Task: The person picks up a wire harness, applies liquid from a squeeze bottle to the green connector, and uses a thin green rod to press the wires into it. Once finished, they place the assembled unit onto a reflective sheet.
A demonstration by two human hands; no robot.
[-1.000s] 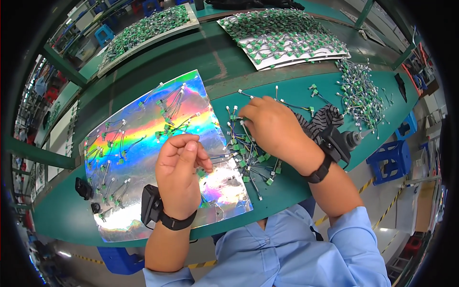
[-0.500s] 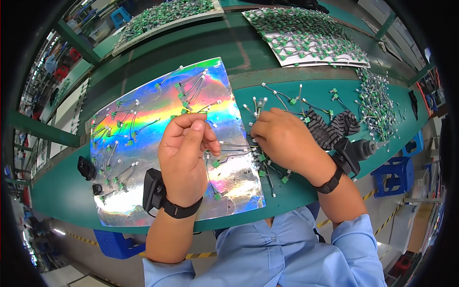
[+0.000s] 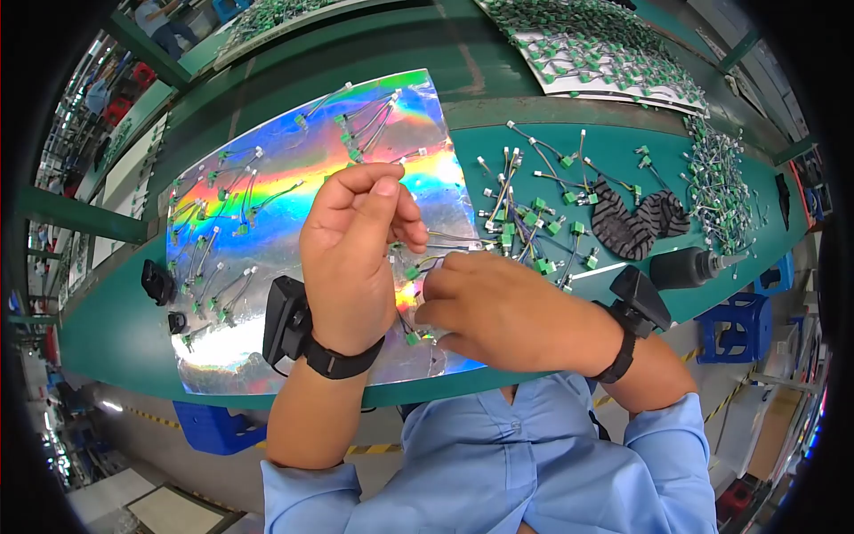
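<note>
My left hand (image 3: 351, 267) is raised over the shiny rainbow-silver sheet (image 3: 285, 338), its fingers curled and thumb pressed to the index finger. Whatever is in that pinch, if anything, is too small to make out. My right hand (image 3: 516, 316) reaches across the sheet's right edge, palm down, fingers bent and apart, with nothing visible in them. By its fingertips lies a short cable with a green connector block (image 3: 412, 338). Just beyond it a loose pile of such cables (image 3: 507, 233) with green blocks and white plugs spreads over the green table (image 3: 116, 343).
Small groups of cables (image 3: 252, 200) lie on the sheet. To the right are a striped dark cloth (image 3: 627, 227), a black bottle (image 3: 680, 270) and a large cable heap (image 3: 725, 191). A loaded white board (image 3: 614, 89) stands behind. Small black devices (image 3: 158, 282) sit at left.
My right hand has moved from the cable pile toward me and left, over the sheet's edge. The left hand keeps its pinch. The view has shifted slightly.
</note>
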